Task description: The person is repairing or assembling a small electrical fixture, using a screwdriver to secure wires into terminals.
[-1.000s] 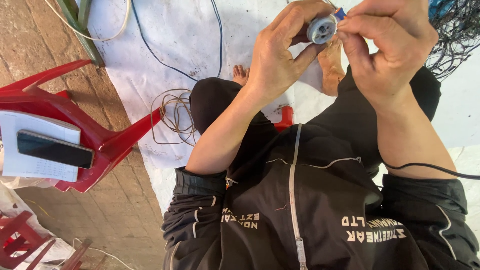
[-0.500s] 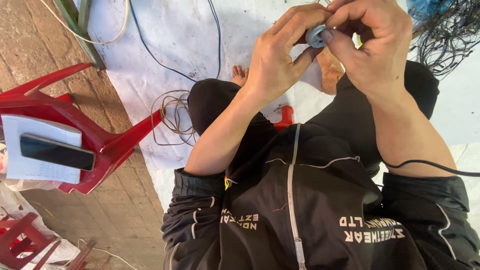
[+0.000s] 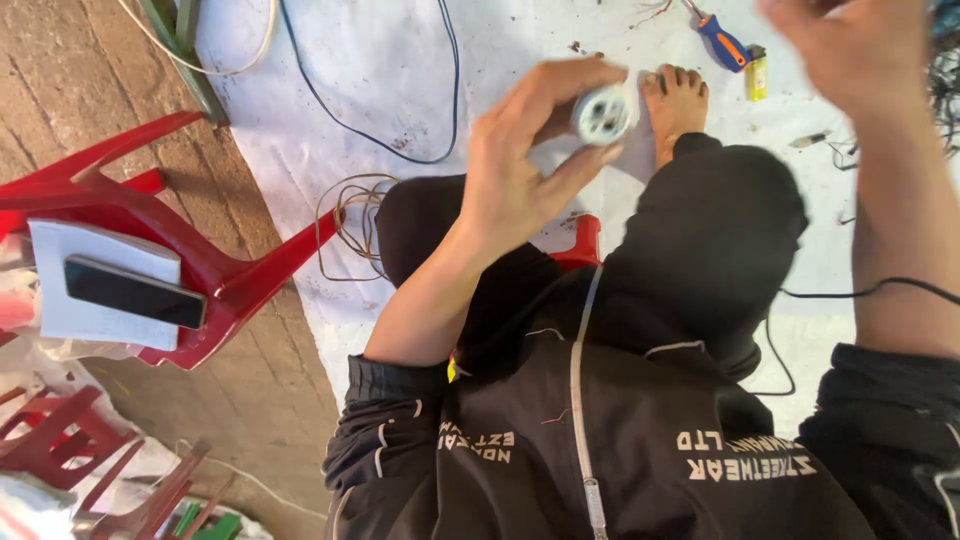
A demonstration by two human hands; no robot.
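My left hand [image 3: 525, 150] holds a small round white fitting [image 3: 602, 114] between thumb and fingers, above my knees. My right hand [image 3: 860, 55] is raised at the upper right, blurred by motion, away from the fitting; I cannot tell whether it holds anything. I sit on a red stool [image 3: 585, 240] in black trousers and a black jacket, with a bare foot [image 3: 678, 105] on the white sheet [image 3: 380, 80].
A blue and orange screwdriver [image 3: 724, 42] and a yellow lighter [image 3: 756, 74] lie on the sheet at the top. A coil of thin wire [image 3: 355, 215] and a black cable [image 3: 440, 90] lie left. A red plastic chair [image 3: 170, 225] carries a white box [image 3: 60, 310] and a dark phone [image 3: 135, 292].
My right hand has let go of the round fitting and moved up and to the right. The left hand alone now holds the fitting, lower in view.
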